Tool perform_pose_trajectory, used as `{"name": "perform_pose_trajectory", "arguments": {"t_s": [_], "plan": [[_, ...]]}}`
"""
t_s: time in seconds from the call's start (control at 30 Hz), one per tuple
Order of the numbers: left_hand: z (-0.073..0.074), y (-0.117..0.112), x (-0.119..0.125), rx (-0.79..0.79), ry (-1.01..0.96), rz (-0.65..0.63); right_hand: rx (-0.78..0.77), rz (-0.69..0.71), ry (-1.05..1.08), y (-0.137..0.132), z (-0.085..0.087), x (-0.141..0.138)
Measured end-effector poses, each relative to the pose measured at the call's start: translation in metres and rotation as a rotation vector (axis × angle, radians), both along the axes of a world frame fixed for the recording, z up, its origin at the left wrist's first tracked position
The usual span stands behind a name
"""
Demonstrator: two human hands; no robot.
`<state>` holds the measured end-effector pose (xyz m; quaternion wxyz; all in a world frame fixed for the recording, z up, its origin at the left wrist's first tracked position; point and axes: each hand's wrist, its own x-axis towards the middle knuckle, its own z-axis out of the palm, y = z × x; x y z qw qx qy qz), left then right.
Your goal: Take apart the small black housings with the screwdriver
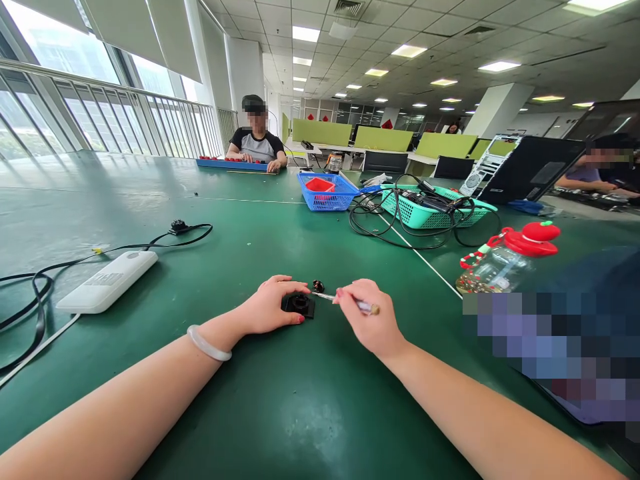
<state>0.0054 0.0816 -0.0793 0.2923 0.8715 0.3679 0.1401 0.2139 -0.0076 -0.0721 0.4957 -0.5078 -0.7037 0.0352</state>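
Note:
My left hand rests on the green table and grips a small black square part between thumb and fingers. My right hand is pinched round a thin pen-like tool with a brown end. The tool's tip points left, close above the black part. A tiny dark piece lies on the table just behind the part. A pale bangle sits on my left wrist.
A white power bank with black cables lies at left. A blue basket and a teal basket with cables stand behind. A red-lidded bottle lies at right. A person sits at the far table end; another at right.

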Motion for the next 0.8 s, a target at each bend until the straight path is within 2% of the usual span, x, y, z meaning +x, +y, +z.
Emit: {"name": "perform_pose_trajectory", "arguments": {"t_s": [0.1,0.17,0.33,0.43,0.6,0.7,0.8], "plan": [[0.002,-0.001,0.0,0.02,-0.034,0.033,-0.26,0.034,0.309,0.006,-0.003,0.005],[0.002,-0.001,0.001,0.038,-0.043,0.033,-0.342,0.076,0.402,0.01,-0.006,0.007],[0.001,-0.001,0.001,0.029,-0.046,0.029,-0.402,0.117,0.347,0.012,-0.008,0.007],[0.002,-0.001,0.002,0.028,-0.033,0.033,-0.323,0.108,0.166,0.008,-0.004,0.003],[0.004,-0.004,0.002,0.035,-0.024,0.05,0.011,0.179,-0.231,-0.004,-0.001,-0.006],[0.003,-0.005,0.003,0.046,-0.022,0.06,0.113,0.158,-0.219,-0.008,-0.001,-0.007],[0.002,-0.005,0.004,0.074,-0.007,0.072,0.074,0.098,-0.059,-0.008,-0.001,-0.006]]}}
